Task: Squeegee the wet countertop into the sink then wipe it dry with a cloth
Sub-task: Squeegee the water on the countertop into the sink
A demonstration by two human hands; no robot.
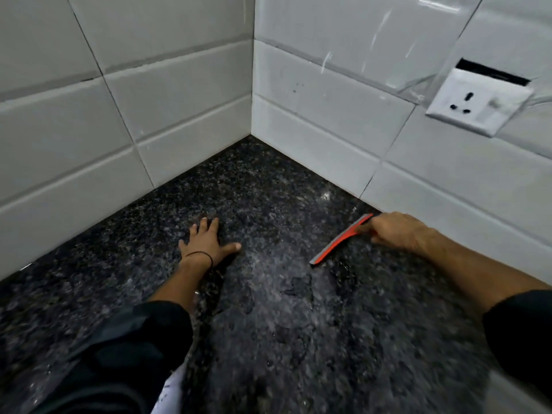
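A dark speckled granite countertop point(268, 186) fills a tiled corner and carries a film of water and droplets in its middle and near part. My right hand point(397, 231) grips a red squeegee point(337, 242) with a grey rubber blade, its edge resting on the stone close to the right wall. Palm down, my left hand point(207, 240) lies flat on the counter with its fingers spread, holding nothing; a black band circles its wrist. No sink and no cloth are in view.
White tiled walls point(179, 94) meet at the corner behind the counter. A white wall socket with a switch point(478, 103) sits on the right wall above the squeegee. A white patch point(171, 392) shows at the bottom by my dark left sleeve.
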